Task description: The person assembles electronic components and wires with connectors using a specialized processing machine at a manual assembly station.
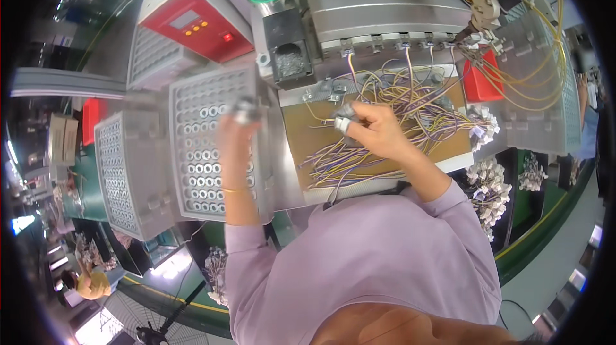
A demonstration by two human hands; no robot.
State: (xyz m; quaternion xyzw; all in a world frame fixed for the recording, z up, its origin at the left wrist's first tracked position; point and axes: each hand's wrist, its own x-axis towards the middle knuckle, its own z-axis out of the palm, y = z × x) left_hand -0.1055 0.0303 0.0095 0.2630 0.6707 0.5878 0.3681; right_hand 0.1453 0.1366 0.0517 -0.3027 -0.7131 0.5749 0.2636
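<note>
Perforated tray (206, 146): a grey tray with rows of round holes lies on the surface left of centre; many holes hold small ring-shaped parts, most densely in the lower rows. A second tray (125, 175) of the same kind sits just beside it to the left.
Board (372, 133): a brown board lies to the right of the tray, between it and the red bin (481, 79); it is covered with a loose spread of wires.
Wire bundle (391, 114): yellow, purple and white leads fan across the board, several running up into the grey fixture (385, 18) behind it. White connectors (484, 124) cluster at the right edge.
Left hand (239, 128): it is over the upper part of the tray, blurred by motion, fingers closed narrowly on something small and grey; what exactly, I cannot tell.
Right hand (375, 128): it rests on the wires, thumb and fingers pinched on a small pale part (343, 124) at the end of a lead.
Doing it well, as I judge: the left hand does best to lift one ring straight up so that its neighbours stay seated.
Wire care: the right hand should hold one lead only, apart from the tangle, so that nothing drags across the board.
Meeting point: bringing both hands together low over the board means a dropped ring lands on the board and not between the trays.
Risk: the leads cross closely, so a snag on a neighbouring connector seems likely if one is pulled hard.
</note>
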